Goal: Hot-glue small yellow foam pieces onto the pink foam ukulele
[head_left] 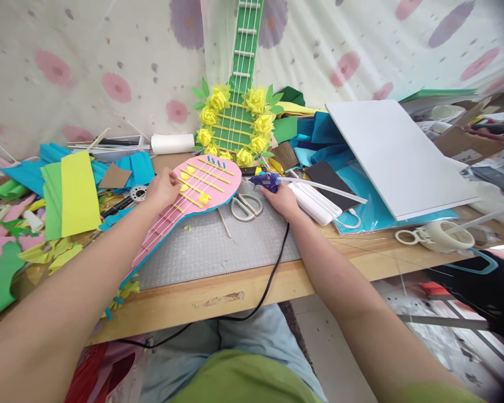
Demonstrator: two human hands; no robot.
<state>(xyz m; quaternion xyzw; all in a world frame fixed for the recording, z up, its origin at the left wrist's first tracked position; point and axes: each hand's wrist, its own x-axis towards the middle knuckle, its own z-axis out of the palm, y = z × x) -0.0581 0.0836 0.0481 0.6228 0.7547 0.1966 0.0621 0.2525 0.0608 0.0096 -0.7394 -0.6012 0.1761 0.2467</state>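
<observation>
A pink foam guitar [201, 187] with yellow strips and small yellow pieces lies across the grey cutting mat [218, 246]. My left hand [163, 189] rests on the left edge of its round body, fingers curled in a pinch at the yellow pieces. My right hand [282, 198] is closed around a blue glue gun [265, 181], its nozzle pointing left toward the guitar's body. The gun's black cord [273, 274] runs down over the table's front edge. A green foam guitar [240, 106] ringed with yellow flowers stands upright against the wall behind.
Scissors [246, 206] lie on the mat between my hands. A white board [397, 154] leans over blue sheets at right, with a tape dispenser [439, 236] near the edge. Green, yellow and blue foam sheets [71, 193] pile at left. A white roll [172, 144] lies at the back.
</observation>
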